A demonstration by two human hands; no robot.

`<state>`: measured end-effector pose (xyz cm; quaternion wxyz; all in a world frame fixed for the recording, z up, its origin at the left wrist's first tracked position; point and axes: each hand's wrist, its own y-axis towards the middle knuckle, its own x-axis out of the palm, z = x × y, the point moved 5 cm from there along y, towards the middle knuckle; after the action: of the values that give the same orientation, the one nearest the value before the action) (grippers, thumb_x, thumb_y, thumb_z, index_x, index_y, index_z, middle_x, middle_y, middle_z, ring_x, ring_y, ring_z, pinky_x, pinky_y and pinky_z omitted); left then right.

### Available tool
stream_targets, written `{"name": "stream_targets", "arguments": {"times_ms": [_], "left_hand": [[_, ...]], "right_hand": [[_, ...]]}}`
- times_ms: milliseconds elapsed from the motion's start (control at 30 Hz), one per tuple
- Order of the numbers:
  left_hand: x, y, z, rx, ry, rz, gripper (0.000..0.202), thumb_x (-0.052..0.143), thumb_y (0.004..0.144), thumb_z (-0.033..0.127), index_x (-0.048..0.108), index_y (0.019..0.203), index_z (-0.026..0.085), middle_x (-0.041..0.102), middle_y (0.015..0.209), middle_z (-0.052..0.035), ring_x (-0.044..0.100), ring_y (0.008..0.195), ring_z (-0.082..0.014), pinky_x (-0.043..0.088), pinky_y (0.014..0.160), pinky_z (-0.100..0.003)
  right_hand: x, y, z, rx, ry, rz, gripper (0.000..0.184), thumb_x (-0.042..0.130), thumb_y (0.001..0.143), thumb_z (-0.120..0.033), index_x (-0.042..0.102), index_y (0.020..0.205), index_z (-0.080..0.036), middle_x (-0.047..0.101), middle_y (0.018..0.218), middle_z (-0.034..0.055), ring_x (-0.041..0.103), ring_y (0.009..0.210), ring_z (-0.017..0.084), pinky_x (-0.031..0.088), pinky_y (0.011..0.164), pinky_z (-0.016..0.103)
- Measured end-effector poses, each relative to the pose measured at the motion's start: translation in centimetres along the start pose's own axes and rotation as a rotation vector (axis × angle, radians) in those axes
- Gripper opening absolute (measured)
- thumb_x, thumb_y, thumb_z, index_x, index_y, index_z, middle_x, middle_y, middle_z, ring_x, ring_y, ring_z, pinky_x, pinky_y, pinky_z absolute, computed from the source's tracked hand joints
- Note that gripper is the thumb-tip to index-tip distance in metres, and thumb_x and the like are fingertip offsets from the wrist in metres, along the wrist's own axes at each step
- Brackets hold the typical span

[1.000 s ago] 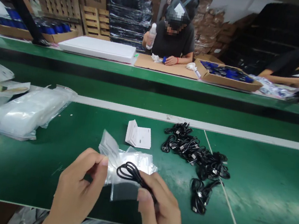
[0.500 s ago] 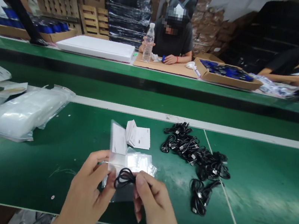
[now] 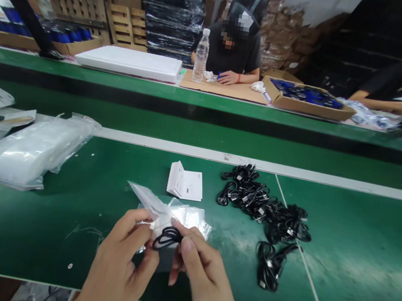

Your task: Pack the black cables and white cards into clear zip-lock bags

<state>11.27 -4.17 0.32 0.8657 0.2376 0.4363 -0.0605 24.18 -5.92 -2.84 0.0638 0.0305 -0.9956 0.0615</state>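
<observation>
Between the thumb and fingers of my left hand point(image 3: 123, 255) is a clear plastic bag point(image 3: 149, 201) with a white paper inside, tilted toward the upper left. My right hand point(image 3: 201, 267) pinches a coiled black cable point(image 3: 168, 237) right at the bag's near end. Whether the coil's tip is inside the bag I cannot tell. Just beyond my hands lie more clear bags point(image 3: 192, 216) on the green table. Behind them stands a small stack of folded white leaflets point(image 3: 187, 184).
A heap of black cables point(image 3: 263, 201) lies to the right, with a smaller bundle point(image 3: 269, 265) nearer me. Packs of clear bags point(image 3: 33, 147) lie at left. Across the raised green ledge point(image 3: 128, 80), a person point(image 3: 236, 44) works beside a water bottle point(image 3: 201, 56) and a carton point(image 3: 308, 99).
The bag in my left hand has tipped from nearly upright over to the left and lower. My right hand still holds the coiled cable. The person opposite has let go of the bottle.
</observation>
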Motion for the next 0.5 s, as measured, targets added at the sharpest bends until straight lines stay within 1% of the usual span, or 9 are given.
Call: {"name": "stream_targets", "arguments": {"times_ms": [67, 133, 167, 200, 233, 300, 367, 433, 500], "left_hand": [[0.1, 0.0, 0.2, 0.003, -0.015, -0.009, 0.014, 0.043, 0.082, 0.012, 0.055, 0.083, 0.019, 0.053, 0.097, -0.0056, 0.059, 0.083, -0.0147, 0.050, 0.069, -0.023], [0.1, 0.1, 0.3, -0.001, -0.039, -0.013, 0.015, 0.042, 0.083, 0.012, 0.055, 0.088, 0.019, 0.054, 0.098, -0.0056, 0.059, 0.086, -0.0144, 0.050, 0.072, -0.022], [0.2, 0.0, 0.3, -0.006, -0.051, -0.012, 0.016, 0.042, 0.083, 0.012, 0.054, 0.090, 0.019, 0.055, 0.099, -0.0053, 0.060, 0.086, -0.0141, 0.050, 0.072, -0.022], [0.2, 0.0, 0.3, -0.009, -0.057, -0.007, 0.017, 0.041, 0.083, 0.012, 0.054, 0.091, 0.019, 0.055, 0.099, -0.0051, 0.060, 0.086, -0.0137, 0.050, 0.072, -0.022], [0.2, 0.0, 0.3, -0.010, -0.057, -0.004, 0.017, 0.041, 0.083, 0.012, 0.054, 0.092, 0.019, 0.055, 0.099, -0.0050, 0.060, 0.085, -0.0135, 0.050, 0.072, -0.021], [0.3, -0.1, 0.3, -0.002, -0.038, 0.000, 0.017, 0.041, 0.084, 0.013, 0.055, 0.092, 0.018, 0.055, 0.099, -0.0054, 0.061, 0.084, -0.0135, 0.051, 0.071, -0.022], [0.4, -0.1, 0.4, 0.021, -0.008, 0.016, 0.015, 0.042, 0.084, 0.013, 0.055, 0.091, 0.017, 0.054, 0.098, -0.0060, 0.061, 0.082, -0.0138, 0.051, 0.069, -0.023], [0.5, -0.2, 0.6, 0.039, 0.010, 0.035, 0.014, 0.043, 0.084, 0.013, 0.056, 0.087, 0.017, 0.053, 0.098, -0.0067, 0.060, 0.081, -0.0137, 0.051, 0.069, -0.023], [0.5, -0.4, 0.7, 0.041, 0.014, 0.044, 0.014, 0.043, 0.084, 0.012, 0.056, 0.085, 0.017, 0.052, 0.100, -0.0075, 0.060, 0.082, -0.0139, 0.051, 0.070, -0.024]], "right_hand": [[-0.3, -0.3, -0.1, -0.117, -0.094, 0.115, 0.034, 0.042, 0.093, -0.035, 0.061, 0.116, -0.020, 0.048, 0.074, 0.0000, 0.054, 0.056, 0.011, 0.049, 0.053, 0.024], [-0.4, -0.9, -0.5, -0.296, -0.275, 0.234, 0.031, 0.043, 0.092, -0.026, 0.060, 0.117, -0.021, 0.050, 0.077, 0.0023, 0.056, 0.062, 0.013, 0.049, 0.057, 0.026], [-0.3, -1.3, -0.7, -0.375, -0.377, 0.266, 0.030, 0.045, 0.090, -0.023, 0.061, 0.115, -0.020, 0.052, 0.077, 0.0033, 0.056, 0.065, 0.014, 0.049, 0.058, 0.026], [-0.1, -1.5, -0.8, -0.432, -0.475, 0.267, 0.028, 0.048, 0.089, -0.021, 0.062, 0.113, -0.018, 0.053, 0.077, 0.0043, 0.057, 0.065, 0.015, 0.049, 0.057, 0.027], [0.2, -1.6, -0.9, -0.463, -0.559, 0.244, 0.026, 0.050, 0.088, -0.021, 0.064, 0.109, -0.017, 0.055, 0.076, 0.0052, 0.057, 0.064, 0.016, 0.048, 0.057, 0.027], [0.5, -1.6, -1.0, -0.472, -0.676, 0.189, 0.020, 0.051, 0.087, -0.021, 0.067, 0.097, -0.015, 0.058, 0.074, 0.0064, 0.058, 0.061, 0.016, 0.048, 0.055, 0.026], [0.4, -1.4, -1.1, -0.464, -0.747, 0.192, 0.020, 0.050, 0.087, -0.020, 0.068, 0.090, -0.014, 0.061, 0.073, 0.0076, 0.060, 0.059, 0.016, 0.049, 0.054, 0.025], [0.2, -1.3, -1.4, -0.475, -0.829, 0.246, 0.023, 0.047, 0.088, -0.019, 0.068, 0.097, -0.013, 0.061, 0.072, 0.0078, 0.061, 0.056, 0.016, 0.048, 0.051, 0.025], [0.3, -1.2, -1.5, -0.492, -0.914, 0.257, 0.028, 0.045, 0.090, -0.018, 0.065, 0.107, -0.012, 0.061, 0.070, 0.0073, 0.060, 0.053, 0.016, 0.046, 0.048, 0.024]]}}
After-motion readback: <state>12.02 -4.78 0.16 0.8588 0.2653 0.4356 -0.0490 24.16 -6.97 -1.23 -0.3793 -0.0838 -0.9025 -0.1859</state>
